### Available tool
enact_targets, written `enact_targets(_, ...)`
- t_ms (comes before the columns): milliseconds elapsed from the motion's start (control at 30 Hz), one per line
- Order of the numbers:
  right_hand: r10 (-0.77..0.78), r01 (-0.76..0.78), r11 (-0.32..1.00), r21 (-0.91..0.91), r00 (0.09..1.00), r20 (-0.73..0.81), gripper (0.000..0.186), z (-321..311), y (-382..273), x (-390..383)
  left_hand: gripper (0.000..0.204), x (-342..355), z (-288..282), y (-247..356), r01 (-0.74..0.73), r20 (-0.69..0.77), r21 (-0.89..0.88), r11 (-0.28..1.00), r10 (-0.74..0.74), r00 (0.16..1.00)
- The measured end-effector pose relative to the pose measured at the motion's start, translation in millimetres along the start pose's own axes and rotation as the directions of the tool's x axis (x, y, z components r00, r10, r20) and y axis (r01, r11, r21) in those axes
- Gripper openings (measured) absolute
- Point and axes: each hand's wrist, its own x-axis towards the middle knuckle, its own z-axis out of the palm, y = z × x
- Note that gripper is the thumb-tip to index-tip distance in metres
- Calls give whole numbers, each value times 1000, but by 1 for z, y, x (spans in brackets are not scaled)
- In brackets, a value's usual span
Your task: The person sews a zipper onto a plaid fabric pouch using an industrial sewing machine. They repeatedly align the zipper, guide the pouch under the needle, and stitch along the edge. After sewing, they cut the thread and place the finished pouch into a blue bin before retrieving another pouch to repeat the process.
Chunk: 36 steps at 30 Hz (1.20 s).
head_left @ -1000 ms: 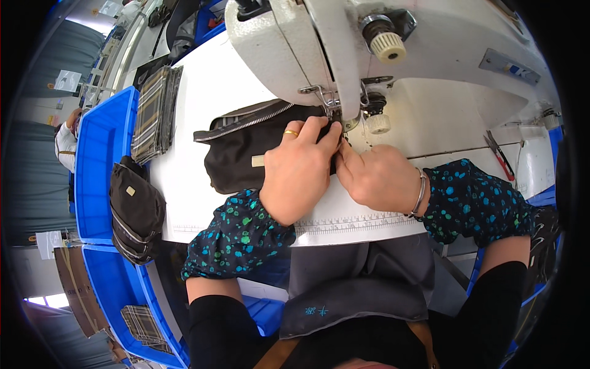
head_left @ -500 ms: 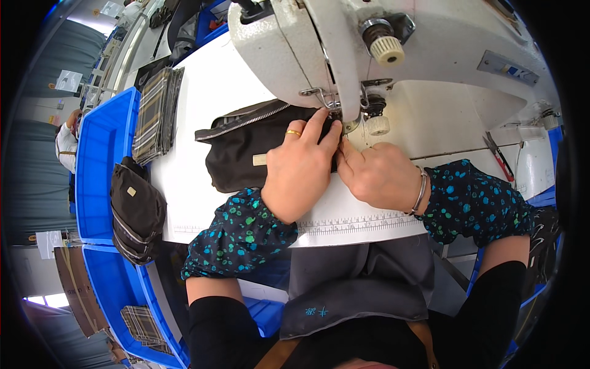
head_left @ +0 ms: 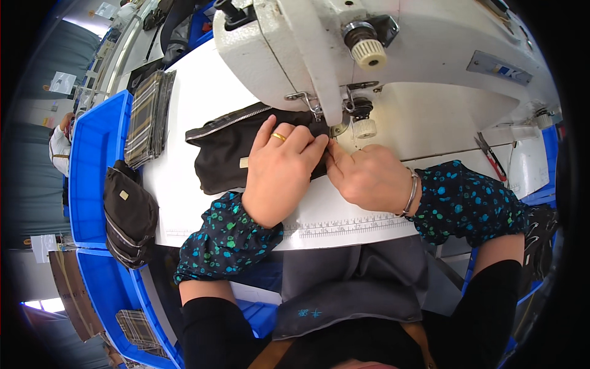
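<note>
A black zippered pouch (head_left: 216,161) lies flat on the white table, its right end under the sewing machine's (head_left: 301,67) presser foot area. On top of the pouch rests my left hand (head_left: 283,169), wearing a gold ring, with fingers bent and closed on the fabric's right edge. Meeting it there, my right hand (head_left: 370,178) pinches the same edge, thumb and index finger together. Both sets of fingertips are just in front of the needle area, and the fabric between them is mostly hidden. A small pale label on the pouch is partly covered by my left hand.
Red-handled thread snips (head_left: 491,158) lie at the right. A plaid fabric stack (head_left: 147,117) stands at the left, near blue bins (head_left: 92,203) and another black pouch (head_left: 130,212). A printed ruler strip (head_left: 344,226) runs along the table's front edge.
My left hand has drawn back from the needle area, its fingers going from stretched flat to bent at the pouch's edge. My right hand stays beside it. The whole view has shifted slightly.
</note>
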Motion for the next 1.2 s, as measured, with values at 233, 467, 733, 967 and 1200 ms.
enact_targets(233,-27,27,999,-21,1000,5,22,-4,-5,-2,25,-4,4,3,12,127,-32,999,-8,992)
enact_targets(467,-46,46,999,29,999,14,29,-7,-3,1,35,-5,13,1,-7,48,-91,996,11,999)
enact_targets(733,-59,61,997,-39,998,33,31,-6,-3,0,33,-3,18,0,-8,21,-79,997,10,1000)
enact_targets(967,10,-5,997,-71,998,63,29,-5,-2,2,32,2,25,-5,38,-11,-31,999,-38,999)
enact_targets(1200,-23,23,1000,9,1000,9,27,-6,-9,-4,33,-9,1,0,48,-7,16,999,-48,999)
